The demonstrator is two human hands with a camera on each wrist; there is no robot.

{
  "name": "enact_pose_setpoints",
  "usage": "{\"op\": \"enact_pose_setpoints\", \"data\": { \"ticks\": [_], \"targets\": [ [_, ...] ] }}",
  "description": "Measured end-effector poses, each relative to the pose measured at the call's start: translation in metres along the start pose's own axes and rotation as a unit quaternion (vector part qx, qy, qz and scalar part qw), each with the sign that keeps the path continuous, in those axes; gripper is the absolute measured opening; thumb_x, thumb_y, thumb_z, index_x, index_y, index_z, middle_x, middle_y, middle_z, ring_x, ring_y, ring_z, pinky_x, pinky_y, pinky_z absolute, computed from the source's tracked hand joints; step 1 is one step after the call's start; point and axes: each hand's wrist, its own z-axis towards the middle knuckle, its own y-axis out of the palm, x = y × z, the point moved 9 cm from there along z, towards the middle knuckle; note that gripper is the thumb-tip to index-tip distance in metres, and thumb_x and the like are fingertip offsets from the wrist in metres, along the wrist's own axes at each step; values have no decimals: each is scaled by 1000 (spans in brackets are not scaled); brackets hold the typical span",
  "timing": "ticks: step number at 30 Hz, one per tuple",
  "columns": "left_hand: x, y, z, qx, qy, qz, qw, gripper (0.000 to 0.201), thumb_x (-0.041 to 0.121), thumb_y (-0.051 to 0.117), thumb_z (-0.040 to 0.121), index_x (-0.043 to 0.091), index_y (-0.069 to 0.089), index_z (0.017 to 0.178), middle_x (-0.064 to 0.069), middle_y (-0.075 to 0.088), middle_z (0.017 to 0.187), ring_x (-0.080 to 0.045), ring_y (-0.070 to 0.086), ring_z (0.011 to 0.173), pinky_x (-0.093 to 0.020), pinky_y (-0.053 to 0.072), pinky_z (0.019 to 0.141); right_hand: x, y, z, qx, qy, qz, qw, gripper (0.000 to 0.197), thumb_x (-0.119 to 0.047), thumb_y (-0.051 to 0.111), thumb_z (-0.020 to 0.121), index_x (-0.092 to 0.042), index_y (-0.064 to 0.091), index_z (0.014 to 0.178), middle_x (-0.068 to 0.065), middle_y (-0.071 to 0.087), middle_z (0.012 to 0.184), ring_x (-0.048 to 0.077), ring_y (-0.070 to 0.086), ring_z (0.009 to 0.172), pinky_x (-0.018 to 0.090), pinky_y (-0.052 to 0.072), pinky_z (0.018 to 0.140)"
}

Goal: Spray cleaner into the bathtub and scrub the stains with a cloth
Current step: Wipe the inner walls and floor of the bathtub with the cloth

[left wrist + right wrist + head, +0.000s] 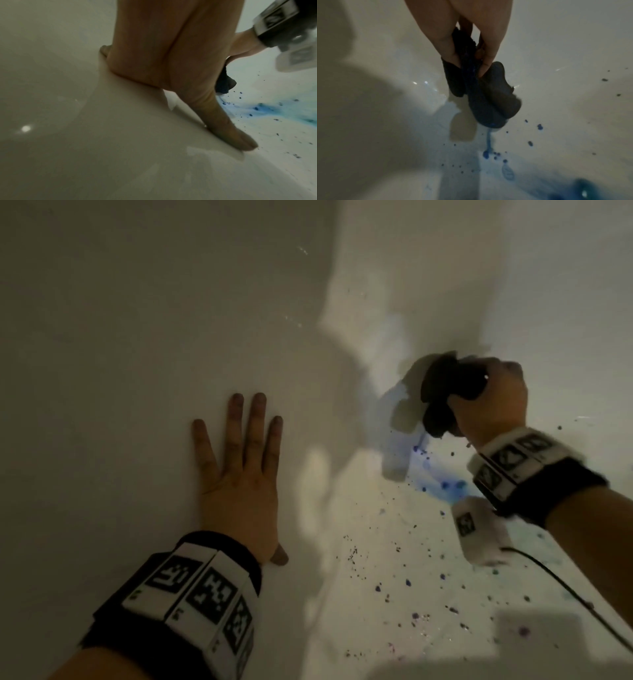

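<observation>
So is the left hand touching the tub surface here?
Touching. The head view shows the left hand spread flat on the tub wall; the left wrist view shows no gap.

Your left hand [164,56] rests flat on the pale bathtub wall [68,94], palm against the surface, thumb [228,129] stretched toward 5 o'clock with its tip touching the tub. At 3 o'clock of the palm, a dark cloth [224,82] hangs from your right hand [243,44], most of that hand hidden behind the left. The right wristband [281,23] with printed markers sits at 1 o'clock, blurred. Blue stains [281,109] and dark specks spread over the white tub floor at 4 o'clock, just beside the thumb.
</observation>
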Motion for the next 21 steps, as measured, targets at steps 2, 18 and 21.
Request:
{"op": "enact_pose_setpoints", "data": {
  "ticks": [2, 18, 21],
  "targets": [
    [0, 0, 0, 1, -1, 0, 1000, 158, 82, 62, 48, -2, -49, 122, -31, -54, 125, -49, -41, 124, -67, -20, 90, -2, 28, 16, -37, 11, -8, 999, 26, -10, 53, 84, -5, 62, 108, 18, 53, 122, 31, 48, 113, 26, 34, 96],
    [1, -1, 5, 11, -9, 6, 1000, 160, 83, 63, 44, -2, -52, 114, -31, -56, 121, -50, -38, 124, -66, -18, 93, 26, 137, -193, -342, -280, -209, 873, 46, -16, 75, 72, -13, 63, 117, 13, 52, 128, 34, 49, 117, 41, 49, 91],
    [2, -2, 4, 12, -8, 7, 1000, 161, 85, 62, 41, -2, -52, 113, -32, -56, 119, -50, -36, 126, -67, -15, 95, 49, 106, -161, -250, -150, -79, 953, 9, -13, 58, 86, -9, 65, 91, 10, 59, 107, 31, 57, 98, 37, 46, 93]
  ]
}}
